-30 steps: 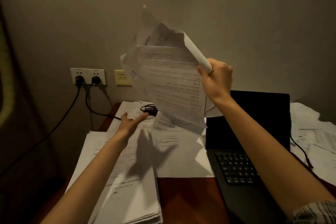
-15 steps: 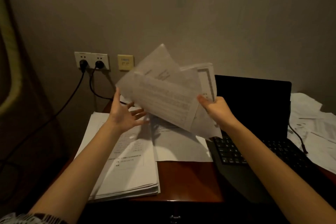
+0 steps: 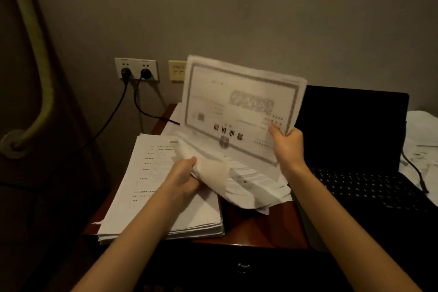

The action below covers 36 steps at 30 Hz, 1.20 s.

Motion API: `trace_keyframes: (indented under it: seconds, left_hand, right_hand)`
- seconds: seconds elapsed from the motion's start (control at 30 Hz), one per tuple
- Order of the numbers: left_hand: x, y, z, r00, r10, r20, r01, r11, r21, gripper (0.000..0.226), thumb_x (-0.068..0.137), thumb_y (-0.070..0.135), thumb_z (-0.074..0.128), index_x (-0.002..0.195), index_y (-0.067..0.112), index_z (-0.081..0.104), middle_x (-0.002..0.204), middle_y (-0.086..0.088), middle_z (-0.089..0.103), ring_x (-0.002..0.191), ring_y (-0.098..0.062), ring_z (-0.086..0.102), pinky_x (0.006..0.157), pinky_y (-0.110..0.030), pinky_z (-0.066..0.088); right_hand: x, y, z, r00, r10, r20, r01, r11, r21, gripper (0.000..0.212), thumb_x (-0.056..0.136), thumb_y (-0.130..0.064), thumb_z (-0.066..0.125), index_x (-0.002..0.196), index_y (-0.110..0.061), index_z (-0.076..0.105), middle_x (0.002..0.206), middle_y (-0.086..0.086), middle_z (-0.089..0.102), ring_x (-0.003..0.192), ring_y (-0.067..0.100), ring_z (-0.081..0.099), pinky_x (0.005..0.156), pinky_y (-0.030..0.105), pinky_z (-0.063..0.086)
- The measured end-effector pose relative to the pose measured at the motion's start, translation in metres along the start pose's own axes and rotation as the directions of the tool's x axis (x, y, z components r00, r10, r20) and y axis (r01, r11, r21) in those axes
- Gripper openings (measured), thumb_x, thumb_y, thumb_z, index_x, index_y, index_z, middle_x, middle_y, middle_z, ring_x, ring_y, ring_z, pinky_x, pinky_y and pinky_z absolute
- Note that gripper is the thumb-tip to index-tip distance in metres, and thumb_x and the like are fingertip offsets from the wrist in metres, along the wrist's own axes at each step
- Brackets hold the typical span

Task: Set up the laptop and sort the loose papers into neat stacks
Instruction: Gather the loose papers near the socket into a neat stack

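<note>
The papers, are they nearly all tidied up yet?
Partly. The laptop is open, and one neat stack sits at the desk's left. The right hand and left hand hold a bundle of sheets. Loose papers right of the laptop remain unsorted.

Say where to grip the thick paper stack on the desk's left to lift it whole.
Probably by its long side edges, about midway, one hand per side. The stack lies flat, thick and fairly squared, its near edge overhanging the desk, so fingers could slide under. The left hand and right hand grip loose sheets now.
</note>
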<state>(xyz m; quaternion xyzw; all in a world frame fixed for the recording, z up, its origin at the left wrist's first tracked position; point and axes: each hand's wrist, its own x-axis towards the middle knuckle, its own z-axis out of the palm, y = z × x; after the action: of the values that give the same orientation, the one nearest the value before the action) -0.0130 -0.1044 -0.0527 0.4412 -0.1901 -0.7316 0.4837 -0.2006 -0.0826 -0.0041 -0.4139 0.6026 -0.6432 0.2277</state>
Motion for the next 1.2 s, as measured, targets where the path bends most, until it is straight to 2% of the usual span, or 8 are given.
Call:
trace_keyframes:
  seconds: [0.2, 0.33, 0.43, 0.53, 0.63, 0.77, 1.1, 1.2]
  left_hand:
    - [-0.007, -0.015, -0.010, 0.967, 0.256, 0.008, -0.244, 0.914, 0.325, 0.089, 0.089, 0.005, 0.059, 0.148, 0.036, 0.000, 0.128, 0.000, 0.039, 0.110, -0.028, 0.050, 0.087, -0.053, 0.052]
    - [-0.003, 0.010, -0.024, 0.930, 0.363, -0.062, -0.292, 0.829, 0.477, 0.066, 0.092, 0.035, 0.057, 0.147, 0.027, 0.021, 0.150, -0.007, 0.031, 0.128, -0.033, 0.040, 0.099, -0.043, 0.040]
    - [-0.005, 0.020, -0.034, 0.932, 0.362, -0.007, -0.287, 0.751, 0.595, 0.072, 0.091, 0.028, 0.062, 0.148, 0.023, 0.018, 0.142, -0.009, 0.042, 0.103, -0.027, 0.055, 0.071, -0.030, 0.050]
    - [-0.005, 0.015, -0.043, 0.931, 0.364, 0.037, -0.294, 0.683, 0.668, 0.076, 0.087, 0.000, 0.061, 0.147, 0.020, 0.020, 0.102, -0.002, 0.055, 0.080, -0.019, 0.061, 0.050, -0.025, 0.051]
    - [-0.002, 0.009, -0.050, 0.925, 0.377, 0.045, -0.308, 0.676, 0.670, 0.072, 0.083, -0.009, 0.058, 0.142, 0.021, 0.031, 0.110, -0.006, 0.057, 0.094, -0.025, 0.061, 0.074, -0.042, 0.058]
    - [0.004, 0.000, -0.058, 0.868, 0.490, 0.080, -0.359, 0.507, 0.784, 0.063, 0.084, 0.006, 0.066, 0.139, 0.021, 0.039, 0.129, -0.009, 0.055, 0.100, -0.018, 0.056, 0.093, -0.041, 0.051]
    - [0.007, -0.010, -0.061, 0.788, 0.587, 0.187, -0.442, 0.327, 0.836, 0.066, 0.078, 0.018, 0.076, 0.135, 0.027, 0.044, 0.133, 0.001, 0.052, 0.101, -0.009, 0.046, 0.085, -0.025, 0.040]
    - [0.007, -0.011, -0.062, 0.782, 0.591, 0.198, -0.444, 0.305, 0.842, 0.066, 0.078, 0.019, 0.076, 0.135, 0.028, 0.044, 0.134, 0.001, 0.051, 0.100, -0.009, 0.046, 0.084, -0.024, 0.041]
  right_hand:
    - [-0.020, 0.000, -0.007, 0.984, -0.104, -0.141, 0.115, 0.991, 0.072, 0.033, 0.097, -0.016, 0.051, 0.127, -0.003, 0.054, 0.117, 0.003, 0.062, 0.107, 0.013, 0.058, 0.093, 0.029, 0.047]
    - [-0.028, -0.001, -0.012, 0.960, -0.176, -0.218, 0.204, 0.972, 0.116, 0.025, 0.099, -0.012, 0.048, 0.121, -0.006, 0.057, 0.109, 0.000, 0.063, 0.097, 0.000, 0.061, 0.085, 0.021, 0.052]
    - [-0.036, 0.016, -0.009, 0.907, -0.405, -0.118, 0.408, 0.913, 0.002, 0.018, 0.100, -0.009, 0.043, 0.110, -0.016, 0.056, 0.089, -0.007, 0.060, 0.082, -0.003, 0.064, 0.065, 0.011, 0.049]
    - [-0.035, 0.054, -0.013, 0.805, -0.544, 0.235, 0.592, 0.759, -0.271, 0.030, 0.094, -0.001, 0.050, 0.120, -0.011, 0.058, 0.102, 0.003, 0.065, 0.091, 0.013, 0.062, 0.075, 0.024, 0.052]
    - [-0.035, 0.082, -0.022, 0.803, -0.310, 0.509, 0.551, 0.713, -0.433, 0.065, 0.075, 0.023, 0.051, 0.128, -0.014, 0.059, 0.132, 0.005, 0.057, 0.126, 0.018, 0.049, 0.111, 0.029, 0.030]
    - [-0.035, 0.094, -0.028, 0.741, 0.004, 0.672, 0.543, 0.585, -0.602, 0.075, 0.070, 0.020, 0.044, 0.129, -0.025, 0.056, 0.141, -0.004, 0.048, 0.140, 0.013, 0.029, 0.117, 0.030, -0.006]
    - [-0.102, 0.050, -0.013, 0.706, -0.006, 0.708, 0.602, 0.532, -0.596, 0.074, 0.076, -0.056, 0.043, 0.145, -0.036, 0.029, 0.155, -0.003, 0.025, 0.145, 0.011, 0.008, 0.117, 0.042, -0.014]
    - [-0.120, 0.045, 0.010, 0.744, 0.043, 0.667, 0.571, 0.477, -0.668, 0.064, 0.091, -0.049, 0.045, 0.148, -0.030, 0.023, 0.156, 0.001, 0.022, 0.146, 0.017, 0.011, 0.119, 0.044, -0.007]
